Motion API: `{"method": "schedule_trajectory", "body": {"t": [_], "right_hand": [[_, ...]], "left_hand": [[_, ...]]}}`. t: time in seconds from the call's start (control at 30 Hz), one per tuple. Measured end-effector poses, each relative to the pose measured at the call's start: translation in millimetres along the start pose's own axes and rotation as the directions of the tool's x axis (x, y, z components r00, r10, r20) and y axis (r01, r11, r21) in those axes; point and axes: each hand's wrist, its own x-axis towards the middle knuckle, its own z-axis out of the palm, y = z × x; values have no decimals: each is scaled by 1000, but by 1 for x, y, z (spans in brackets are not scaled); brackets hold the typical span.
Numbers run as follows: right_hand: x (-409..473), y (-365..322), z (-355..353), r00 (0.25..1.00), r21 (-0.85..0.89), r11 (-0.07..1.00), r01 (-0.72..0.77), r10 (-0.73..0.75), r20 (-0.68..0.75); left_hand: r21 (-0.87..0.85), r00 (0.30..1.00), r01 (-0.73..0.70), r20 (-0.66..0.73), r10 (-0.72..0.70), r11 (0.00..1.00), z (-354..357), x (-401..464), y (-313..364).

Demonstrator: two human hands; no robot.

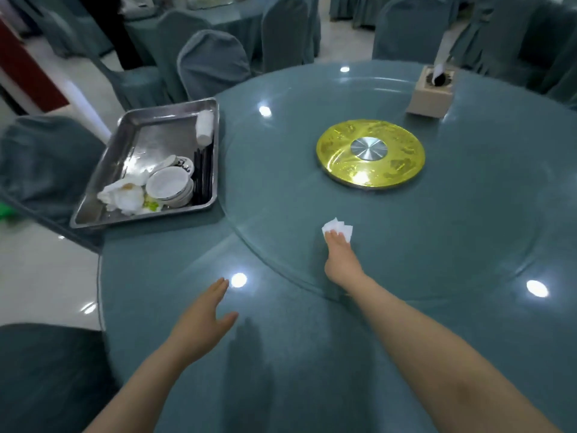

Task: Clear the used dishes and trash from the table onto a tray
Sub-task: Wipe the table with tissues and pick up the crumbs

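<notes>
The left hand [204, 317] is held flat and open above the round table [281, 354], with nothing in it. Farther out, a white napkin [337, 228] on the glass turntable [406, 245] is pressed under the right hand's [340, 259] straight fingers. Bowls [168, 185], chopsticks [203, 173] and crumpled tissues [125, 195] are held in the steel tray [150, 132] at the table's left edge.

Covered chairs [215, 62]; glossy pale floor [37, 276]
</notes>
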Motion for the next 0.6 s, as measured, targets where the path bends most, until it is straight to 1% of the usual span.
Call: {"method": "schedule_trajectory", "body": {"t": [0.1,0.2,0.23,0.3,0.37,0.43,0.53,0.6], "right_hand": [[16,-41,7,992,-91,992,93,-85,90],[14,-85,27,948,-151,957,248,-208,242],[7,-98,35,928,-140,948,284,-236,289],[-13,-119,49,909,-47,954,297,-267,319],[-35,-138,57,921,76,960,269,-279,273],[-59,-158,60,934,184,947,263,-298,196],[-97,-195,58,929,268,909,319,-356,102],[-129,-228,58,927,399,860,316,-371,65]], "left_hand": [[2,996,80,-34,-79,997,-10,-37,-29],[-23,982,146,-120,-147,989,-31,-71,-57],[-40,975,163,-147,-167,986,-38,-82,-66],[-80,963,182,-187,-194,980,-49,-102,-79],[-127,956,182,-208,-205,975,-58,-119,-91],[-157,952,166,-233,-200,974,-67,-134,-104],[-173,946,90,-293,-139,981,-83,-159,-126],[-174,938,16,-340,-75,985,-99,-182,-143]]}}
